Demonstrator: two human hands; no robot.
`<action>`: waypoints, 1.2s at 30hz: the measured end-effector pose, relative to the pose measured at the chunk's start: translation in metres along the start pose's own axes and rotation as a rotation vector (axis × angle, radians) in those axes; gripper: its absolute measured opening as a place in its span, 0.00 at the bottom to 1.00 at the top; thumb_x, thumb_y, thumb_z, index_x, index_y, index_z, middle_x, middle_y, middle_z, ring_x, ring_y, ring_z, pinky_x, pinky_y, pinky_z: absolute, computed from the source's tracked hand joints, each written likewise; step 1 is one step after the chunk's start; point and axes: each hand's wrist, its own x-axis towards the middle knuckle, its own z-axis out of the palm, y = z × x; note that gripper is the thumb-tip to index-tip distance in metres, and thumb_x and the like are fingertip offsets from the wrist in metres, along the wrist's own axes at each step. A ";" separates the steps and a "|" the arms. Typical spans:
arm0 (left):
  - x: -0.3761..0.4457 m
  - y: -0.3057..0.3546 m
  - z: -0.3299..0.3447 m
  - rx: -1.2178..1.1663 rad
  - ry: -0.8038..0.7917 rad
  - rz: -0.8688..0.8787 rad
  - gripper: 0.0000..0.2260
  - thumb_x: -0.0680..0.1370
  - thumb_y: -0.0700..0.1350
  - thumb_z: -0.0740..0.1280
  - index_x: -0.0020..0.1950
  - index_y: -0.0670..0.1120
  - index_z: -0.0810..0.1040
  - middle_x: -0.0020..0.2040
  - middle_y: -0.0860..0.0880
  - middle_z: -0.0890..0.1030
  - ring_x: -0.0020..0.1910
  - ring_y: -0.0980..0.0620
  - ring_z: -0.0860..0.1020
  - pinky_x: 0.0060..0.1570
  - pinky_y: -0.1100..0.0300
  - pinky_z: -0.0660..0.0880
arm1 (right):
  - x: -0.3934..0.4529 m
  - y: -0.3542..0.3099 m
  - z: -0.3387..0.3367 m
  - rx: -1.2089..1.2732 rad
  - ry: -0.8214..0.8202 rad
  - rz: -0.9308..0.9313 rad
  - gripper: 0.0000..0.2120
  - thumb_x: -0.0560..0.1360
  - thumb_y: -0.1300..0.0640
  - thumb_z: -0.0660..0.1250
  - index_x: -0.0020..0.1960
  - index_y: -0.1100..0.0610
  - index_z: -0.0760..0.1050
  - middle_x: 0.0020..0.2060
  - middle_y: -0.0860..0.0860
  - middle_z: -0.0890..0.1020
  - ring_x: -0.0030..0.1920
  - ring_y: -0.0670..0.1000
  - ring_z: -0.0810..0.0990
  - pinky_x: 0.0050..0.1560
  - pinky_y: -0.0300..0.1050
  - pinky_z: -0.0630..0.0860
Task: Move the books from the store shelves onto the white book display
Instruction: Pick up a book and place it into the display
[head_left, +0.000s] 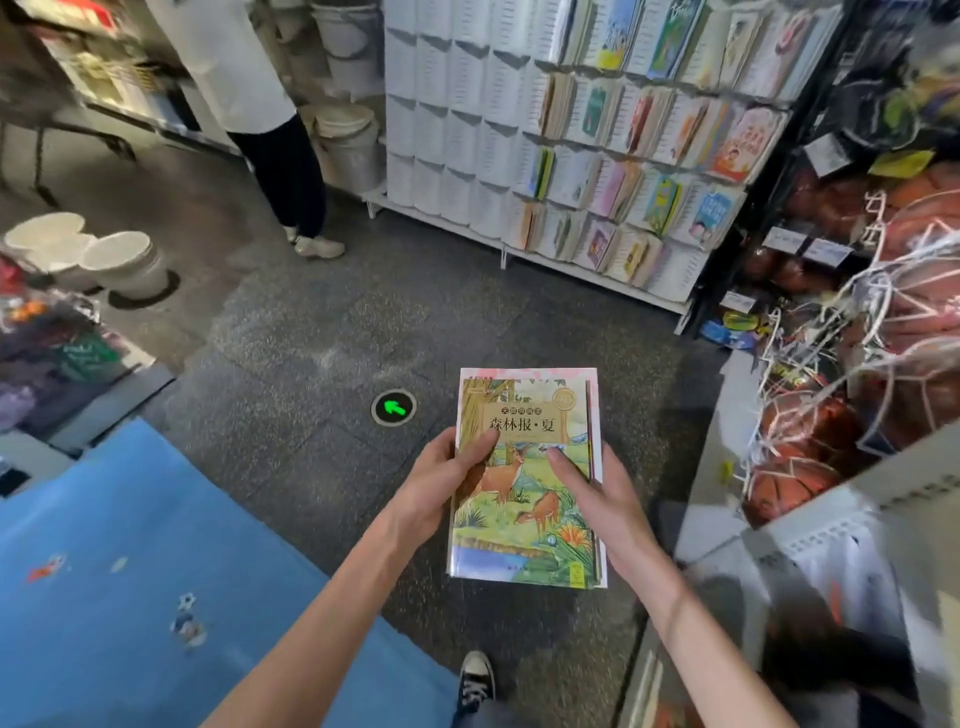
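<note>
1. I see a thin stack of glossy paperback books (524, 478), the top one with a green forest-and-deer cover, held flat at waist height over the dark speckled floor (311, 332), well short of the display.
2. The left hand (441, 483) grips the stack's left edge, thumb on the cover and fingers hidden beneath. The right hand (597, 499) grips the right edge, thumb laid across the cover.
3. My judgement on handling: the stack looks light and fairly stiff when supported flat, but glossy covers will slide on each other (the lower books already peek out at the top and right). I would keep thumbs pressing down and hold both long edges, near the middle.
4. Ahead stands the white slotted book display rack (457, 130), its right half filled with colourful books, its left pockets vacant; those look like the target.
5. Beyond it, white plastic buckets (348, 130) are stacked, and a person in a white top (244, 67) stands nearby.
6. To my right, netted orange basketballs (841, 364) crowd a dark shelf; to my left lies a blue cloth-covered surface (130, 571).
</note>
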 end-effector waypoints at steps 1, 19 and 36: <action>0.017 0.015 -0.002 0.001 -0.005 0.007 0.19 0.79 0.50 0.71 0.67 0.44 0.76 0.58 0.45 0.85 0.57 0.43 0.84 0.57 0.47 0.80 | 0.019 -0.011 0.002 0.008 -0.008 -0.007 0.49 0.64 0.27 0.73 0.78 0.44 0.61 0.74 0.42 0.70 0.73 0.46 0.70 0.74 0.56 0.68; 0.392 0.177 -0.019 0.115 -0.210 -0.051 0.19 0.77 0.49 0.73 0.65 0.44 0.77 0.56 0.43 0.86 0.55 0.41 0.83 0.61 0.38 0.77 | 0.359 -0.094 -0.001 0.054 0.248 0.119 0.45 0.62 0.29 0.76 0.72 0.48 0.71 0.67 0.46 0.79 0.67 0.51 0.78 0.69 0.61 0.72; 0.715 0.262 0.151 0.357 -0.546 -0.140 0.14 0.79 0.39 0.70 0.64 0.44 0.76 0.58 0.46 0.85 0.53 0.41 0.85 0.55 0.40 0.81 | 0.597 -0.127 -0.162 0.131 0.518 0.186 0.14 0.72 0.49 0.75 0.55 0.42 0.77 0.48 0.36 0.83 0.47 0.39 0.82 0.44 0.36 0.76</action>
